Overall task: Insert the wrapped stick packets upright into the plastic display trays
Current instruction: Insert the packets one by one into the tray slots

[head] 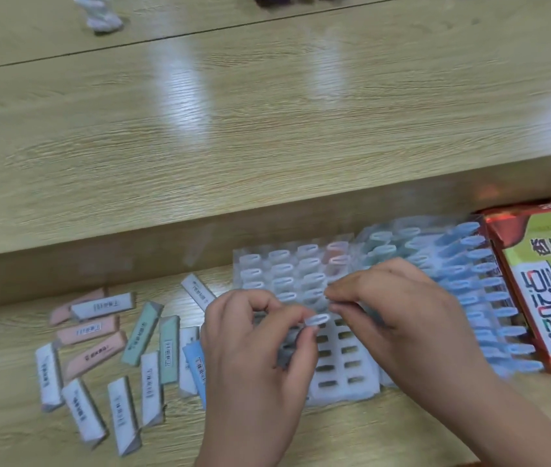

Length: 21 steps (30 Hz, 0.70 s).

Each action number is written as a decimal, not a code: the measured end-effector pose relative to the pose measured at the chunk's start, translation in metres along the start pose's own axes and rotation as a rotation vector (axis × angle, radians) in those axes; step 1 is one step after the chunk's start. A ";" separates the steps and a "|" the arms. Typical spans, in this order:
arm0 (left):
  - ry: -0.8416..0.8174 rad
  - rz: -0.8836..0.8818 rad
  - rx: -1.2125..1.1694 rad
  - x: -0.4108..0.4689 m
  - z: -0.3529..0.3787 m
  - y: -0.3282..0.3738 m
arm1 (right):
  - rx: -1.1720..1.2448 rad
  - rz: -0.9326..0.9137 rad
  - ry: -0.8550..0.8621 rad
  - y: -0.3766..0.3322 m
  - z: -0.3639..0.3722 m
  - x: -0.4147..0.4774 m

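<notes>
The left hand (257, 348) pinches a stick packet (316, 321), probably light, stiff and slick, by its flat sides just below its top, over the tray (329, 387) slots; right hand (402, 325) fingertips curl beside it, grip unclear.

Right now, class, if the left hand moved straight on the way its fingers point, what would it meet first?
Probably the right hand, whose fingers sit just beyond the packet the left hand pinches; depth is unclear.
</notes>
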<state>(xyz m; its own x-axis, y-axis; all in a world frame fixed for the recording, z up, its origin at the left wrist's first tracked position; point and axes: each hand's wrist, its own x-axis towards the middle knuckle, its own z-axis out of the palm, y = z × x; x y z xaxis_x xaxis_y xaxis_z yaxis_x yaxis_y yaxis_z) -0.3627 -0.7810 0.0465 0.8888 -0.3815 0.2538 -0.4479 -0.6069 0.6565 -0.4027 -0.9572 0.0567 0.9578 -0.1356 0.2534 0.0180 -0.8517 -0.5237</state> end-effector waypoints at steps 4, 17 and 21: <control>-0.039 -0.003 0.021 0.000 -0.001 -0.002 | -0.029 -0.093 -0.018 0.002 0.003 -0.003; -0.050 0.015 0.206 -0.003 0.003 0.005 | 0.017 -0.060 -0.019 0.005 0.003 -0.010; -0.116 -0.013 0.322 0.003 0.000 0.015 | 0.017 -0.056 0.054 -0.006 0.000 -0.011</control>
<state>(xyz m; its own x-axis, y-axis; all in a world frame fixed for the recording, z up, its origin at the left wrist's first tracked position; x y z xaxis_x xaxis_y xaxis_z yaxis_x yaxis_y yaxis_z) -0.3667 -0.7912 0.0577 0.8860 -0.4379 0.1524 -0.4607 -0.7942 0.3964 -0.4133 -0.9504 0.0569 0.9382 -0.1158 0.3263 0.0764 -0.8499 -0.5214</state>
